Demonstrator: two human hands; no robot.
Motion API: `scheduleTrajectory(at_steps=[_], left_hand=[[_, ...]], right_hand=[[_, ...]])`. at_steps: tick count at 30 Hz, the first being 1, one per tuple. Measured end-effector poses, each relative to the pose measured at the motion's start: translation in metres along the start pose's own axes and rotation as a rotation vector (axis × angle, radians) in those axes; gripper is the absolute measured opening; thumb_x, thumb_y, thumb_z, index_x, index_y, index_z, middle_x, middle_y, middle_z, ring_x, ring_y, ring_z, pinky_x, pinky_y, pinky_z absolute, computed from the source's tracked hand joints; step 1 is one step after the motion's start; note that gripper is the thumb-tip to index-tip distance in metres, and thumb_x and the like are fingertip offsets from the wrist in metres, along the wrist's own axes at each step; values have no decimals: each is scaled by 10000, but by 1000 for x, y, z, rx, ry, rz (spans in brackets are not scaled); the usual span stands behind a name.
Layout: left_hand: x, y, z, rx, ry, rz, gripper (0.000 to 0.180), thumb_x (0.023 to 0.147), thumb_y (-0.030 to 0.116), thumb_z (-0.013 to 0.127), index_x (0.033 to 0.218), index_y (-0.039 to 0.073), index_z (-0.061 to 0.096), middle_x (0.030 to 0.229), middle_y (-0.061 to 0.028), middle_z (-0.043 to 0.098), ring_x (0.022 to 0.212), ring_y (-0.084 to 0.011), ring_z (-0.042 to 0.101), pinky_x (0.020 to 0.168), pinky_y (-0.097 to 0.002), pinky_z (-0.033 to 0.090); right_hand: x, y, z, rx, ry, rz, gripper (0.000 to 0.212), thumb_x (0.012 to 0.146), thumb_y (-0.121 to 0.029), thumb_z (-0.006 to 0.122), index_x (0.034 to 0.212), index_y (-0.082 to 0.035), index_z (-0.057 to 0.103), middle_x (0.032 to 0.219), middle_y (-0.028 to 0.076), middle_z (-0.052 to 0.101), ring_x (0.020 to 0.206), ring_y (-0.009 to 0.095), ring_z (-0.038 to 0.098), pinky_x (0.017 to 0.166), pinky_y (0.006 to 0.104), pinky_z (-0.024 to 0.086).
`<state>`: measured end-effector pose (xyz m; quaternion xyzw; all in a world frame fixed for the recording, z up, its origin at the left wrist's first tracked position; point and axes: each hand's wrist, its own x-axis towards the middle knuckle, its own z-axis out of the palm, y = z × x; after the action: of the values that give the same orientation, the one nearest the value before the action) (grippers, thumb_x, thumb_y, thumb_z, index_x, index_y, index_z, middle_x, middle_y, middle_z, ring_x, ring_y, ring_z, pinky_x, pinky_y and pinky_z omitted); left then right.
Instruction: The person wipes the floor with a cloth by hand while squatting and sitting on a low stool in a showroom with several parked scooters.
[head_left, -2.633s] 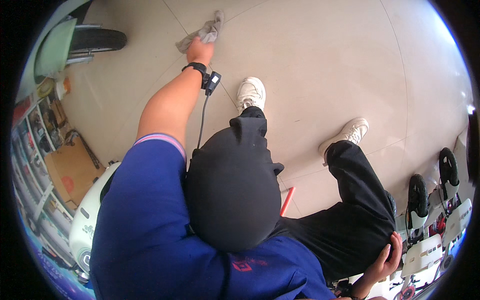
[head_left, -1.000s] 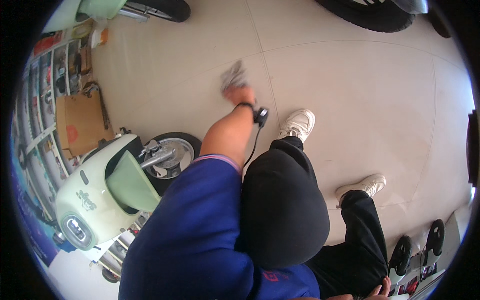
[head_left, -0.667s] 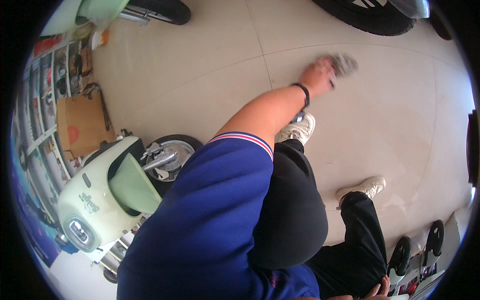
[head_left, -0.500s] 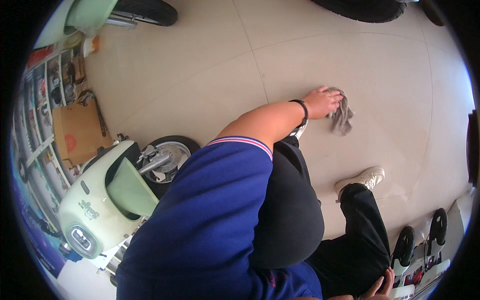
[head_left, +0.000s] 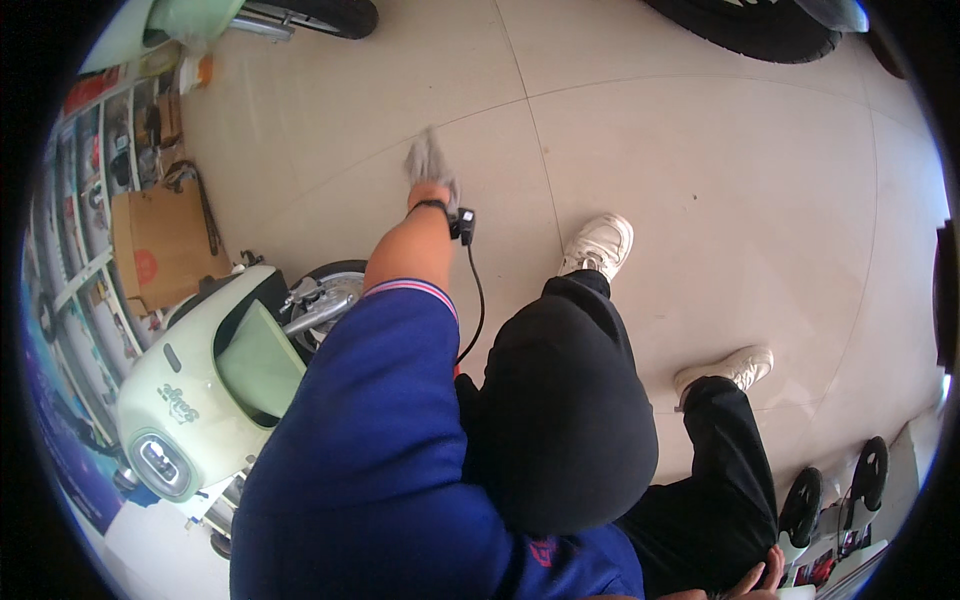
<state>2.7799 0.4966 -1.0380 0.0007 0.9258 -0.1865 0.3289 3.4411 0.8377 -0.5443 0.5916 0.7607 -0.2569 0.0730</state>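
My left hand (head_left: 430, 188) reaches forward to the floor, left of my feet, and grips a grey cloth (head_left: 428, 155). Motion blurs the cloth, and it covers most of the fingers. A black band with a small black device (head_left: 463, 226) and a cable sits on that wrist. Down at the lower right, my right hand (head_left: 762, 575) rests against my black trouser leg. Its visible fingers are stretched out and slightly apart, with nothing seen in them; the rest of it is cut off by the lower edge.
A pale green scooter (head_left: 190, 400) stands on the left, beside a cardboard box (head_left: 165, 245) and shelves (head_left: 95, 265). Dark tyres (head_left: 745, 30) show along the top. Small black wheels (head_left: 870, 472) are at the lower right. Beige tiles (head_left: 700, 150) cover the floor.
My left hand has swept the cloth leftward across the floor, from in front of my right foot's side to left of both feet. My right hand has stayed on the leg.
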Motion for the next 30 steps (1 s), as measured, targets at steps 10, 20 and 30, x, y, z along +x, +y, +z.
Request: scheduleTrajectory(at_steps=[10, 20, 30], left_hand=[[80, 88, -5, -301, 370, -212, 365, 963, 228, 479, 1110, 14, 735, 1200, -188, 703, 1152, -322, 672, 942, -445, 541], [-55, 301, -93, -340, 407, 766, 322, 865, 161, 643, 1183, 160, 697, 1270, -120, 627, 1160, -312, 606, 970, -418, 507], [-341, 306, 74, -122, -41, 2069, 63, 807, 112, 615, 797, 84, 670, 885, -94, 635, 850, -293, 653, 687, -441, 558]], right_hand=[[16, 4, -4, 0, 27, 83, 270, 1003, -114, 585, 1199, 65, 630, 1188, 235, 656, 1076, 346, 628, 993, 412, 476], [-2, 13, -3, 16, 61, 178, 273, 1001, -116, 585, 1198, 66, 634, 1185, 229, 661, 1068, 335, 627, 993, 410, 473], [-20, 27, 12, 134, 232, 338, 266, 959, -139, 632, 1132, 53, 694, 1119, 210, 698, 1031, 319, 631, 977, 413, 470]])
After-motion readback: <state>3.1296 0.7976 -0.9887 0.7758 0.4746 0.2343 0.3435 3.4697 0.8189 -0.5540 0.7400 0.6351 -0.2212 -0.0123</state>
